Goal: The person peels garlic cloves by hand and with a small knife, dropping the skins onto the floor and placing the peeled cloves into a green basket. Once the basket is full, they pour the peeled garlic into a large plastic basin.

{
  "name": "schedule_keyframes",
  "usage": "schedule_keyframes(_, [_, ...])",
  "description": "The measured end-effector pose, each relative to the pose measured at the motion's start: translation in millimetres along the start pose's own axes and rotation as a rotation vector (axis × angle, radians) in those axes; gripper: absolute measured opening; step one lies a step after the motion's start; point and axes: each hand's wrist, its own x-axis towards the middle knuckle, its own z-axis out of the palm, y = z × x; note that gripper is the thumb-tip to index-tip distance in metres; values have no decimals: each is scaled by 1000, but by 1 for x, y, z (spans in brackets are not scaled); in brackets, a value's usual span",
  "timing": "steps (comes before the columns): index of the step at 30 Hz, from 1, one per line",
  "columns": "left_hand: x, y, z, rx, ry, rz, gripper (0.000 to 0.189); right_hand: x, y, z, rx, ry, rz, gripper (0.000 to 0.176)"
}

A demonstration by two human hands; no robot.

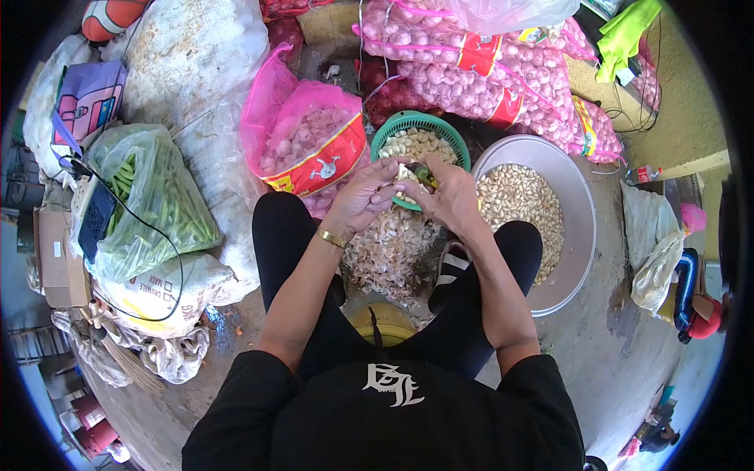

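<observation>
Over the near edge of a green basket (416,119) holding peeled garlic, my two hands meet. My left hand (365,196) has its fingertips bent around a small pale garlic clove (405,173). In my right hand (449,192) is a small knife with a dark green and yellow handle (424,176); its blade is hardly visible. Below the hands, a heap of garlic skins (393,250) lies on the floor between my feet. A large grey basin (580,235) with many cloves stands to the right. An open pink mesh bag of garlic (302,133) stands to the left.
Full pink mesh sacks (471,71) are stacked at the back. At the left are a plastic bag of green pods (161,200), white sacks (184,71) and a phone (97,220) with a cable. Plastic bags (652,243) hang at the right.
</observation>
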Motion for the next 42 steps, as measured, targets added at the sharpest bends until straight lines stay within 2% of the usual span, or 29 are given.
schedule_keyframes(3, [0,-1,1,17,47,-1,36,1,-2,0,-57,31,-38,50])
schedule_keyframes(8, [0,-11,-2,-128,59,-38,35,1,-7,1,-77,43,-32,50])
schedule_keyframes(17, [0,-11,0,-141,12,-56,31,2,-2,6,-100,11,-8,51])
schedule_keyframes(29, [-1,-7,-6,-122,-41,-139,22,-3,9,8,28,-72,-79,44])
schedule_keyframes(34, [0,-8,-5,-97,-32,-139,23,-4,7,5,227,-177,26,37])
schedule_keyframes(42, [0,-7,-4,-86,-4,-120,25,-3,1,4,108,-128,-29,38])
